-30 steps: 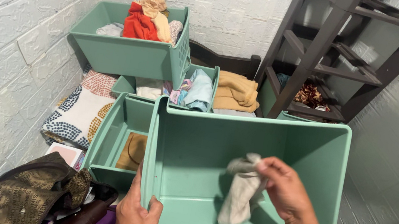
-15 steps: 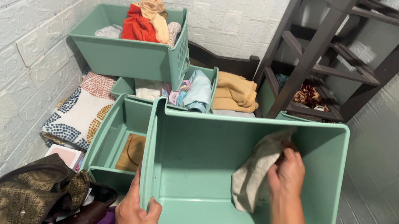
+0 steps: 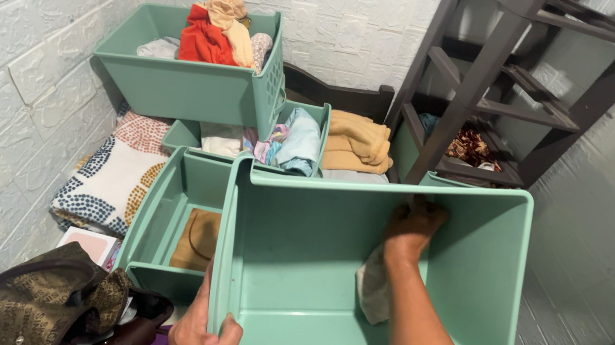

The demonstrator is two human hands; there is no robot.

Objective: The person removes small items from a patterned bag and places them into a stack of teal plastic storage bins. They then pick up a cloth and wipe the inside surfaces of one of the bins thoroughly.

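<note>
Left hand (image 3: 200, 343): fingers clamped over near-left rim of green bin (image 3: 468, 307).
Right hand (image 3: 412, 227): deep inside bin, fingers pressed together on grey cloth (image 3: 372, 286) (against far wall).
Far left: stacked bins of clothes (image 3: 215, 28).

Open bin (image 3: 313, 240) in front, smaller bin (image 3: 175, 217) at its left, clothes-filled bin (image 3: 181, 85) behind, shelf rack (image 3: 496, 88) back right.
</note>
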